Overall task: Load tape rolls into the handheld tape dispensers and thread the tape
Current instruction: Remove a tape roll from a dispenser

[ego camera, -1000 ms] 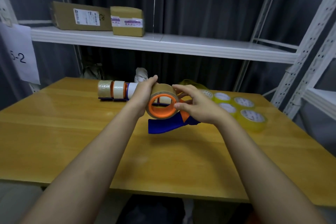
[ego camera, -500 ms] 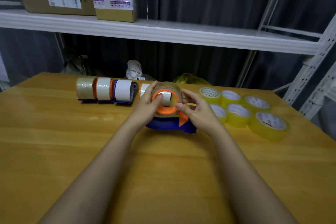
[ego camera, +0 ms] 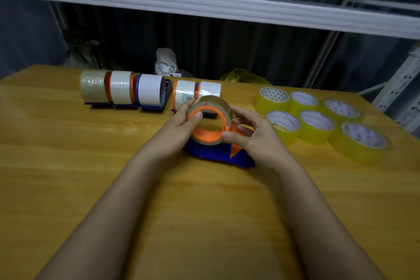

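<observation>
Wooden worktop [ego camera: 68, 166] carries everything we handle. Far to the left of our fingers, beyond them, stands a row of three loaded dispensers [ego camera: 123, 91], their rolls upright and touching side by side on blue bases. Just behind our left fingers stand two more loaded dispensers [ego camera: 195, 92], partly hidden by the hand.

Our left hand [ego camera: 179, 125] curls around the left side of the brown tape roll [ego camera: 210, 107], with the thumb [ego camera: 197, 116] pressed on the orange hub ring [ego camera: 204, 135] and the other fingers wrapped behind the roll. That roll sits upright on the blue dispenser [ego camera: 218, 154], which rests on the worktop directly beneath and between both hands.

Our right hand [ego camera: 256, 136] grips the right side of the same roll: the thumb [ego camera: 229, 136] presses the lower right rim of the orange ring, and the curled fingers lie over the roll's far edge and the orange part of the dispenser. We cannot tell whether any tape end has been pulled free.

To the right of our right fingers, six yellow tape rolls [ego camera: 318, 125] lie flat in a cluster, the nearest just beside the hand. Above and beyond everything runs a white shelf [ego camera: 227, 4].
</observation>
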`<state>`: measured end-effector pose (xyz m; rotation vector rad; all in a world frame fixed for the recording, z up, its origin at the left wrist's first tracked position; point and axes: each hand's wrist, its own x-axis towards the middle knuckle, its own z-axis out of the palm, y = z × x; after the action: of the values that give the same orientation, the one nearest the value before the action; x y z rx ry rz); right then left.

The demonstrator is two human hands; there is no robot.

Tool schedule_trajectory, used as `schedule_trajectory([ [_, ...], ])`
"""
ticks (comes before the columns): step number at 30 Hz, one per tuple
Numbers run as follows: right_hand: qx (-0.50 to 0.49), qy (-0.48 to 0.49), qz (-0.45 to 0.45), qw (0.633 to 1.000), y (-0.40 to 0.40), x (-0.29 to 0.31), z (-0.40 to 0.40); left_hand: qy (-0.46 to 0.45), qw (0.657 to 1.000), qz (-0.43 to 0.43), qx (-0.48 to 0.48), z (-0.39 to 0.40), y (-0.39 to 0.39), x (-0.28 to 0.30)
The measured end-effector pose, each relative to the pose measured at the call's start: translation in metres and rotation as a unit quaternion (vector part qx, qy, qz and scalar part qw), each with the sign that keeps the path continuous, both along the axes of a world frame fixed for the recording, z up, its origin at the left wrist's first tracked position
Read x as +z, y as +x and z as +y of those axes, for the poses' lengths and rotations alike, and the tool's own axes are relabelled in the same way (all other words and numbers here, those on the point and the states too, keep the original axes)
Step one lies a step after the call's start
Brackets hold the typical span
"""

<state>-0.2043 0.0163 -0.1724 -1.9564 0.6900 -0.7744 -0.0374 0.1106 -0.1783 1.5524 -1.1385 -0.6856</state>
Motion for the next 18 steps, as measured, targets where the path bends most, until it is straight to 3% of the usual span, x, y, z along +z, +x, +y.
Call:
schedule_trajectory([
  [3, 0.023, -0.020, 0.047, 0.998, -0.007, 0.001, 0.001, 0.056, 0.998, -0.018, -0.022, 0.010, 0.007, -0.001],
  [10, -0.003, -0.028, 0.028, 0.999, -0.008, 0.000, 0.007, 0.022, 0.999, -0.028, -0.013, 0.014, 0.005, -0.002],
  [18, -0.038, -0.043, 0.034, 0.998, -0.004, -0.005, 0.009, 0.009, 0.993, -0.114, 0.026, 0.010, -0.001, -0.007],
])
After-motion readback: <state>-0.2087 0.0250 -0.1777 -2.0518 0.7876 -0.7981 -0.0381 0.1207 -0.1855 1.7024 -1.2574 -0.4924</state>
